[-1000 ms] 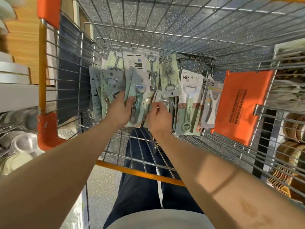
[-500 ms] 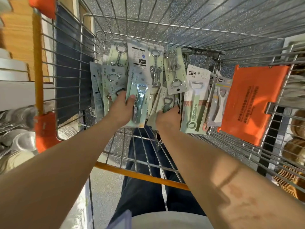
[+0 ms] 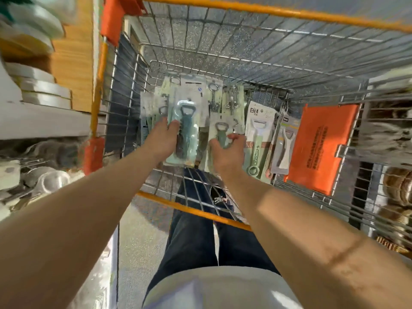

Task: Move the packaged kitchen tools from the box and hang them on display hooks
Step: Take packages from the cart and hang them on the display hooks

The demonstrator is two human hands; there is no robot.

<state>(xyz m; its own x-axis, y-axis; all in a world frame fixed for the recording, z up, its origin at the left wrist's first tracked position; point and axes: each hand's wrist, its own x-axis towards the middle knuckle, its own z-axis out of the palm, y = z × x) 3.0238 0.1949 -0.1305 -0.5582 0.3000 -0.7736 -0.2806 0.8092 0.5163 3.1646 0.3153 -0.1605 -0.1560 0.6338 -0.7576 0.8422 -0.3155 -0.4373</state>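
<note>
Several carded kitchen tools stand in a heap inside a wire shopping cart (image 3: 245,70). My left hand (image 3: 161,139) grips a pale green card holding a dark teal bottle opener (image 3: 186,130), thumb across its front. My right hand (image 3: 226,150) curls its fingers around a second card with a green bottle opener (image 3: 220,132). Behind them lean cards with metal corkscrews (image 3: 214,97). To the right stand a white-and-green peeler pack (image 3: 256,139) and a grey peeler pack (image 3: 284,146).
An orange plastic flap (image 3: 321,143) hangs on the cart's right side. The cart has orange rails (image 3: 191,210) and corner guards. Shelves with plates and metal bowls (image 3: 44,181) are on the left, woven baskets (image 3: 399,188) on the right. My legs show below.
The view has tilted up, blurring the frame. My left hand has raised the teal opener card higher in front of the pile. My right hand has shifted right and closed on the green opener card.
</note>
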